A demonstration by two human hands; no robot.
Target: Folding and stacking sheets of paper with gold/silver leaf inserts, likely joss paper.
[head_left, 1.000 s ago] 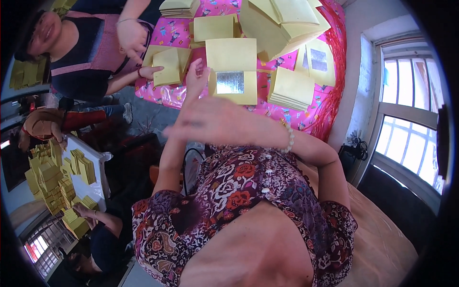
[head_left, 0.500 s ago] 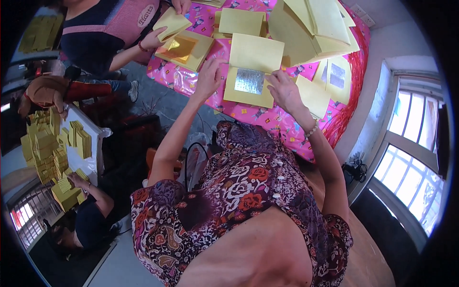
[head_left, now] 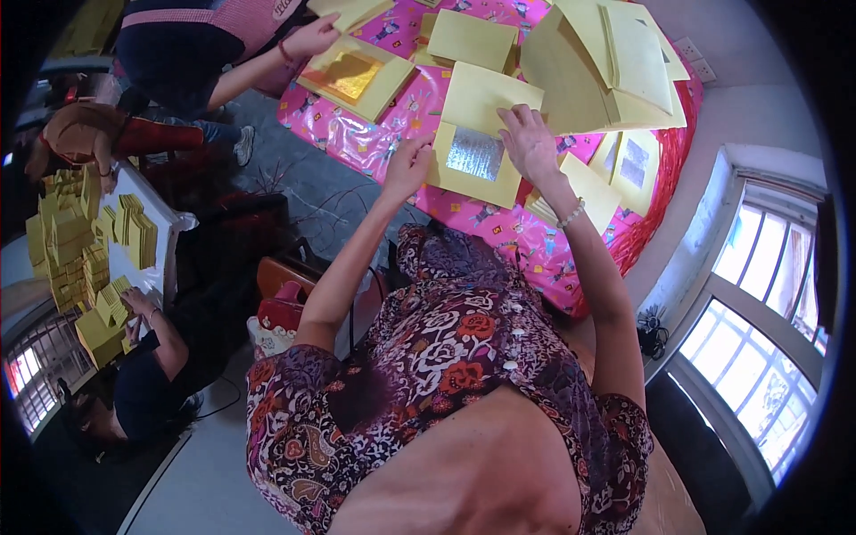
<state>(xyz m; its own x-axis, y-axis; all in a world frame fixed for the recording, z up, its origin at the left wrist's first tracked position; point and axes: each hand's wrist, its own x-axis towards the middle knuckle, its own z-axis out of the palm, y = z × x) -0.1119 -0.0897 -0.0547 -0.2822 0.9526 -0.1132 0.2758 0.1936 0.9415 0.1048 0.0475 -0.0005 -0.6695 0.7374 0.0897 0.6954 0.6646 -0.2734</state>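
Note:
In front of me on a pink patterned tablecloth (head_left: 535,234) lies a pale yellow sheet of paper (head_left: 486,94), creased across the middle. A silver foil square (head_left: 475,154) sits on its near half. My left hand (head_left: 408,168) pinches the sheet's left edge between thumb and fingers. My right hand (head_left: 530,147), a beaded bracelet at its wrist, lies over the sheet's right side near the crease, its fingers bent and slightly apart. Whether its thumb is under the paper is hidden.
Large yellow sheets (head_left: 615,62) stand folded at the far right beside red strands (head_left: 664,192). More foil-marked papers (head_left: 635,165) lie to the right. A co-worker's hand (head_left: 310,38) is near a gold-foil sheet (head_left: 352,76). Yellow stacks (head_left: 67,232) fill another table at left.
My left hand has moved down from the crease to the sheet's left edge. My right hand has moved up over the right side. The co-worker's hand has shifted up at the gold-foil sheet.

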